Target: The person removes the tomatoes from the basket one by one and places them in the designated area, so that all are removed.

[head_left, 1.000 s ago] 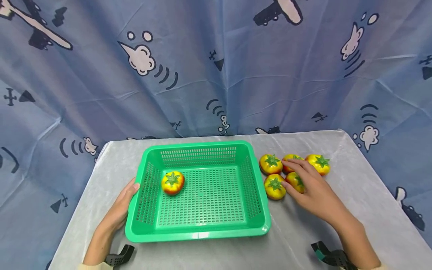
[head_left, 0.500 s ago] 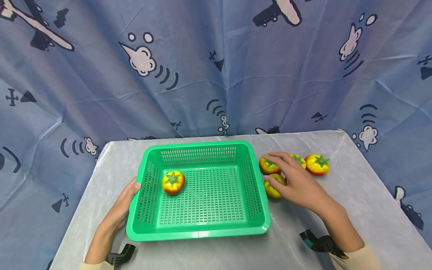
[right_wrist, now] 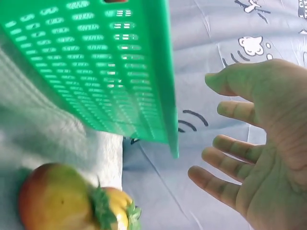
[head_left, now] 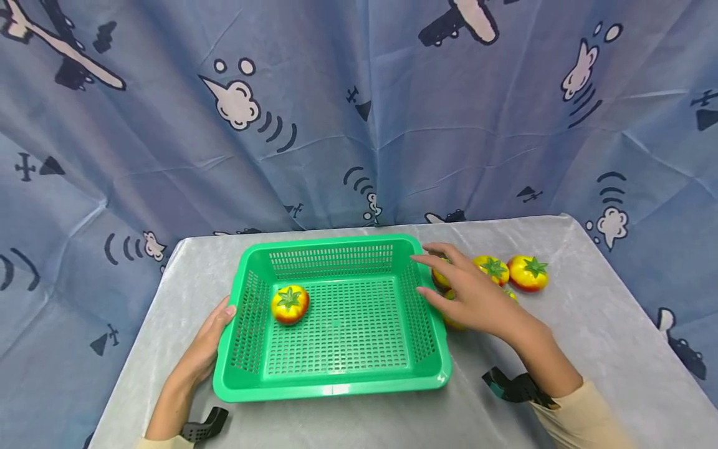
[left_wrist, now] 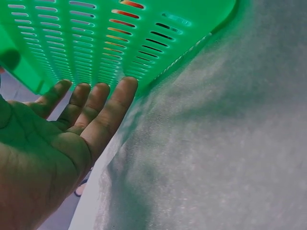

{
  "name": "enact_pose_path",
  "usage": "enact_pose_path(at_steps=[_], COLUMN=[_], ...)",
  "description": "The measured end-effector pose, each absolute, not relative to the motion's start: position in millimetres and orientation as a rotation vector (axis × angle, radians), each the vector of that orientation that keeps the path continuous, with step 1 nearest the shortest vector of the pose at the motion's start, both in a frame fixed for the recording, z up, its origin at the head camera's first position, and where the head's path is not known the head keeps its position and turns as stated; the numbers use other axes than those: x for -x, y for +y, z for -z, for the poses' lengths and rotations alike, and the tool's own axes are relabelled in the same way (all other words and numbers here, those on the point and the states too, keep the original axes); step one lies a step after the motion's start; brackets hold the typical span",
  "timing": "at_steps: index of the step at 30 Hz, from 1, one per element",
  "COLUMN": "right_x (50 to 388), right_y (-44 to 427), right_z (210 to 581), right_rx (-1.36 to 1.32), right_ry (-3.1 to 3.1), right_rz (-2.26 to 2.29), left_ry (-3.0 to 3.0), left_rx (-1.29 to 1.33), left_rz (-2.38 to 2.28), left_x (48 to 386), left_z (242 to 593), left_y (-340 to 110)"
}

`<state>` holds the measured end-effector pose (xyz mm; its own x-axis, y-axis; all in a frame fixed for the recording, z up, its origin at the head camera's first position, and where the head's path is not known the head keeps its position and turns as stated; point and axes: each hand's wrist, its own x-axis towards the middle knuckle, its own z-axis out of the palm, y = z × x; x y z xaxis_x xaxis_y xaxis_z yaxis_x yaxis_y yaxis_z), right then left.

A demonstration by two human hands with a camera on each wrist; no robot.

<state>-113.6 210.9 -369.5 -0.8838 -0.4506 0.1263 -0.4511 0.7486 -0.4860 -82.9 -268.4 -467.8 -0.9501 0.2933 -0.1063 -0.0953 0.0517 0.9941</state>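
Note:
A green plastic basket with slotted walls stands on the table, a single yellow-red tomato inside toward its left. At the left rim my left hand holds the basket, thumb over the edge; in the left wrist view its fingers lie against the outer wall. My right hand is raised by the basket's right rim, fingers spread and nothing in them. Under and behind it sit several more tomatoes, some partly hidden by the hand. Two tomatoes appear low in the right wrist view.
A grey-white cloth covers the table. Behind it hangs a blue curtain printed with aeroplanes and clouds. Each wrist wears a black strap mount.
My right hand has moved left from above the tomatoes to the basket's right rim, empty throughout. My left hand stays on the basket, and the tomato inside has not moved.

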Motion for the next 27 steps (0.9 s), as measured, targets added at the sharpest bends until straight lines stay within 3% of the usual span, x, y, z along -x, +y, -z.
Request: enact_pose_path(at_steps=[27], right_x=[139.0], right_y=[157.7], right_z=[355.0], right_rx=[-1.056], right_ry=[-2.929], right_rz=[-0.838], left_ry=[2.092], left_rx=[-0.183], left_rz=[-1.956], left_x=[82.5], left_z=[468.2], left_y=[-267.3])
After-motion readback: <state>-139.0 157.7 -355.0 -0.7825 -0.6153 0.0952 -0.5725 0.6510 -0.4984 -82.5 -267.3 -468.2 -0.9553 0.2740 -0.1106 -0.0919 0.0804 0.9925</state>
